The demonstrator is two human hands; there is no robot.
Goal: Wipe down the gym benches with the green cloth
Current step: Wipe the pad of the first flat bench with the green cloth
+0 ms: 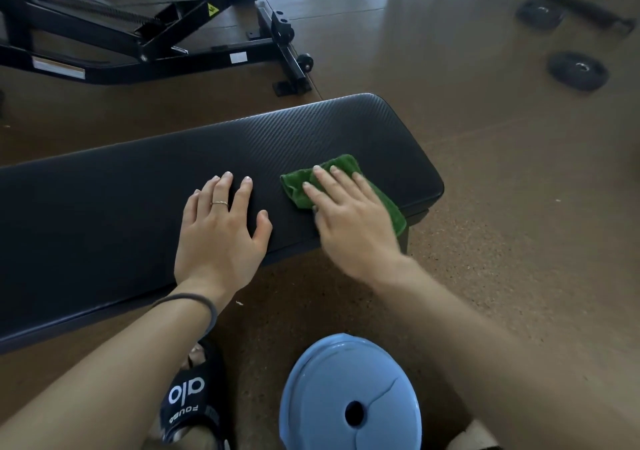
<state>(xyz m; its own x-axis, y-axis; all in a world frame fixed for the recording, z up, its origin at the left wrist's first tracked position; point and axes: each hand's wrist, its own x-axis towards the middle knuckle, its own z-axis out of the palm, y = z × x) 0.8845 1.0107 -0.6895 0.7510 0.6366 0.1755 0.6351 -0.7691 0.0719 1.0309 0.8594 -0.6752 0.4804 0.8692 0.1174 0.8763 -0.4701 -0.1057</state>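
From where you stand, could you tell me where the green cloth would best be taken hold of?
I'd probably pinch the green cloth at its trailing corner hanging off the bench edge, coming from the right. That part is free, while the right hand presses the rest flat.

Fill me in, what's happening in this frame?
A person is wiping a flat black gym bench. The right hand presses the green cloth flat on the pad near its right end, fingers straight. The left hand rests open on the pad beside it, apart from the cloth. A second, adjustable bench stands behind, with no cloth on it. A blue weight plate lies on the floor by the person's sandalled foot.
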